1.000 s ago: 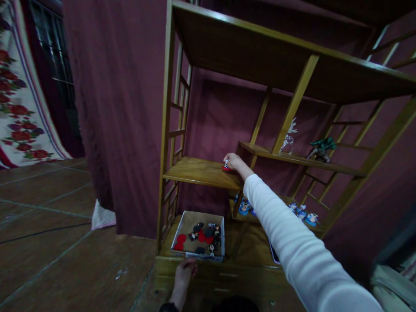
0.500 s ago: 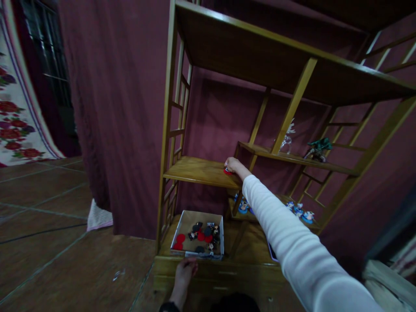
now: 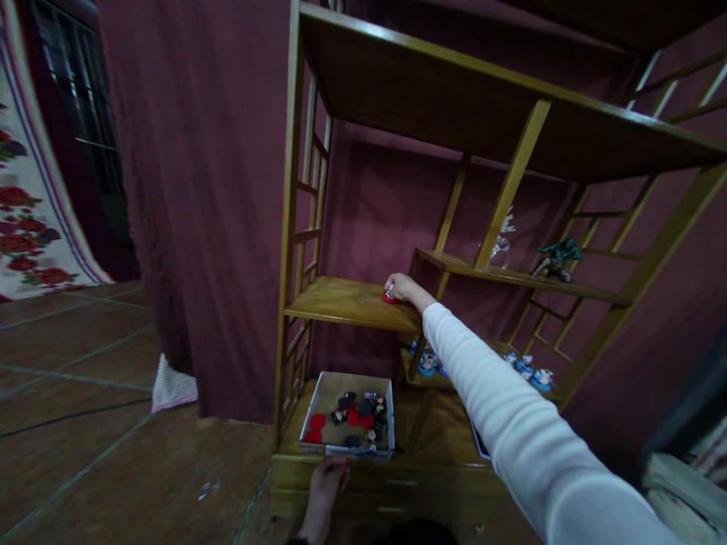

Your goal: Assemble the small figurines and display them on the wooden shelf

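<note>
My right hand [image 3: 402,288], in a long white sleeve, reaches onto the middle wooden shelf [image 3: 341,301] and its fingers are closed round a small figurine on a red base [image 3: 389,295] that rests on the shelf. My left hand [image 3: 328,477] lies low on the front edge of the bottom ledge, just below a shallow cardboard box [image 3: 330,390]. Its fingers are curled on the wood and hold nothing that I can see. The box holds several small figurines with red and black bases [image 3: 357,418].
The wooden shelf unit stands against dark red curtains. A clear figurine [image 3: 500,244] and a green one [image 3: 557,257] stand on a higher shelf to the right. Blue-based figurines [image 3: 531,369] sit on a lower right shelf. Tiled floor and a floral cloth [image 3: 28,227] lie left.
My right hand has slid slightly left along the shelf with the red-based figurine. The view has shifted a little; my left hand has stayed at the ledge.
</note>
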Demonstrator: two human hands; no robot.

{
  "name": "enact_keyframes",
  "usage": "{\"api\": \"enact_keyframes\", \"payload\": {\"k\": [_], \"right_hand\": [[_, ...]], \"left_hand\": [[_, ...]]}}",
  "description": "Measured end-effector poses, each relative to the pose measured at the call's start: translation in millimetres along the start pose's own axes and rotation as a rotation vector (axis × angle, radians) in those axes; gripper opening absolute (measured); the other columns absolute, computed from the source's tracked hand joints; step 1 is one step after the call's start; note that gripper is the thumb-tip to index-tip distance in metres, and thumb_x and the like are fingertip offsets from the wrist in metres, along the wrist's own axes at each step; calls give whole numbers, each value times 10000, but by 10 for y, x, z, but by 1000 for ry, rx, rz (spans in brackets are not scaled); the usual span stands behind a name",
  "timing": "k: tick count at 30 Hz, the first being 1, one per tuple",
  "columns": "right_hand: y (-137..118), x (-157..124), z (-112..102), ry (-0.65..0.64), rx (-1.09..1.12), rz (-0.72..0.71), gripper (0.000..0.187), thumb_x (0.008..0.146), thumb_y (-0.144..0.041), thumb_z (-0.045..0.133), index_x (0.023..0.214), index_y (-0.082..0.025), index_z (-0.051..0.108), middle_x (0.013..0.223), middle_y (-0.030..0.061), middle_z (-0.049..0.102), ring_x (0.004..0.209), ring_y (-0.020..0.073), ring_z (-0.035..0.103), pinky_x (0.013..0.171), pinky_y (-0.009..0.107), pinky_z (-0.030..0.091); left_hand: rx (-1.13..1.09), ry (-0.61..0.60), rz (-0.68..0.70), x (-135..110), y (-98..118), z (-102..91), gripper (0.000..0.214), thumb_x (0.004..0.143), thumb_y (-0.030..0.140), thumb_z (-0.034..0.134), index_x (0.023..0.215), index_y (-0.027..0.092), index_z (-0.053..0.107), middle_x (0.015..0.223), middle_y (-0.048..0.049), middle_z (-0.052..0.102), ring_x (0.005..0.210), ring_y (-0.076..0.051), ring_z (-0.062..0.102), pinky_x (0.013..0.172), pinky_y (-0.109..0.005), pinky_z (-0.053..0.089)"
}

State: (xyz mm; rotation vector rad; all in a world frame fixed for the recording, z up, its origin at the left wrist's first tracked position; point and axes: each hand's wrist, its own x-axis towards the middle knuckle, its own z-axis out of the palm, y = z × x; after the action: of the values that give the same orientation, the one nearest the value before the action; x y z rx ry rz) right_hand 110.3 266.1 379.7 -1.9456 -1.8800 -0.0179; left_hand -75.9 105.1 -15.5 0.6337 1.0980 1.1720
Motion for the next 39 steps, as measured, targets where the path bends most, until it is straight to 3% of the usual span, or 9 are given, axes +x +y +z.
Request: {"api": "enact_keyframes", "payload": {"k": [5, 22, 39], "right_hand": [[-61, -46, 19, -22, 20, -50, 262, 619, -79, 610, 854, -184, 657, 795, 16, 673, 666, 108, 579, 540, 163, 383], [-125, 30, 73, -58, -42, -174, 280, 646, -104, 615, 897, -218, 661, 895, 18, 687, 778, 120, 611, 613, 158, 406], [-126, -28, 24, -86, -110, -169, 382, 649, -184, 648, 1027, -231, 619, 1014, 45, 666, 898, 174, 606, 676, 192, 422]], "left_hand": [[-1, 0, -11, 11, -23, 6, 215, 485, 263, 674, 640, 148, 580, 495, -1, 590, 438, -123, 543, 447, -227, 370], [18, 4, -28, 33, -13, 40, 275, 441, 320, 705, 609, 152, 566, 488, -2, 575, 447, -130, 542, 451, -235, 369], [36, 4, -54, 94, -60, 37, 238, 472, 283, 696, 623, 153, 565, 486, 4, 576, 442, -124, 549, 452, -227, 381]]}}
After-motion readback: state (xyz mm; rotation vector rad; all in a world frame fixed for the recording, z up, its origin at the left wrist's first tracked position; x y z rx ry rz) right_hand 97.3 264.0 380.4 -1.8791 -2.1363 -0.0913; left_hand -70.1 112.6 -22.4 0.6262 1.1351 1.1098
